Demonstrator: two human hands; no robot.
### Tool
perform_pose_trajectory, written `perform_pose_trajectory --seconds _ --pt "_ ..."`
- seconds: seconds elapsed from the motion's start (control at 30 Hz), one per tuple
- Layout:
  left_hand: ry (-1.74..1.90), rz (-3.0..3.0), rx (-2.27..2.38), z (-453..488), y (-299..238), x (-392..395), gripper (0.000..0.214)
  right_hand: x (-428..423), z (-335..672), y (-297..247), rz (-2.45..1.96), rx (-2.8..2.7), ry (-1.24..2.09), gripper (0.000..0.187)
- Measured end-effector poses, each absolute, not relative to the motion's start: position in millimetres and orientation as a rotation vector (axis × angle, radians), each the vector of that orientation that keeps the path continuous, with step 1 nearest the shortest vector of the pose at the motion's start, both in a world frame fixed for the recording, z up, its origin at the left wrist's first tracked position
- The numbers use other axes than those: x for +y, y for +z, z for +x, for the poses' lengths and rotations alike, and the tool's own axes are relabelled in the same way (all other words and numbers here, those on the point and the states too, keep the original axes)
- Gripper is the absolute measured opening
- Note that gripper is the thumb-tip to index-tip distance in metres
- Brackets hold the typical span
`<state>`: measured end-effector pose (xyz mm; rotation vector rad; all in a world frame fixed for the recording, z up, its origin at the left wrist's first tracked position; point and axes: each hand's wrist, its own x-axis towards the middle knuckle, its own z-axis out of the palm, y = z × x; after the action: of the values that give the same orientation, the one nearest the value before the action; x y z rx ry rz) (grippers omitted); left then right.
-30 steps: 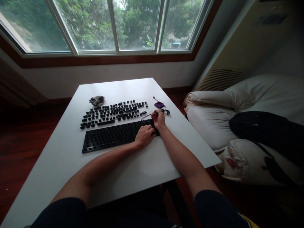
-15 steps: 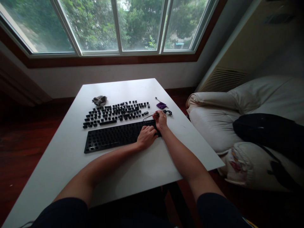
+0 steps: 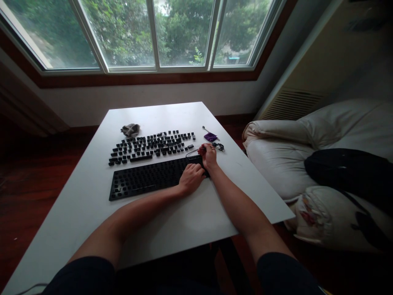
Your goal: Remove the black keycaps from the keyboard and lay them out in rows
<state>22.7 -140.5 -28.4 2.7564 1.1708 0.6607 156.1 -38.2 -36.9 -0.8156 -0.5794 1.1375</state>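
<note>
A black keyboard (image 3: 150, 177) lies slantwise on the white table, and many of its key positions seem to be without caps. My left hand (image 3: 192, 178) rests on its right part, fingers bent down onto the keys and nothing seen in them. Just above the keyboard's right end is my right hand (image 3: 208, 155), raised on its side with thumb and fingers pinched together. What it pinches is too small and dark to make out. A thin cable (image 3: 190, 152) arcs from the keyboard's back edge toward my right hand, and a coiled black cable (image 3: 218, 146) lies beyond it.
Rows of loose black keycaps (image 3: 153, 143) are spread behind the keyboard. A crumpled grey cloth (image 3: 130, 130) lies at the back left. At the back right are a purple pouch or cloth (image 3: 210, 137) and a small thin stick. A cream sofa (image 3: 270, 159) stands right of the table (image 3: 166, 229).
The view has shifted slightly. Both hands keep nearly the same places at the keyboard's right end, and nothing else has visibly moved.
</note>
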Motion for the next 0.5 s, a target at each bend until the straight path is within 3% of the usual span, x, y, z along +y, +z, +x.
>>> perform_pose_trajectory --seconds 0.5 --pt "0.876 2.445 1.266 21 -19 -138 0.016 -36 164 -37 -0.768 -0.46 1.252 0.01"
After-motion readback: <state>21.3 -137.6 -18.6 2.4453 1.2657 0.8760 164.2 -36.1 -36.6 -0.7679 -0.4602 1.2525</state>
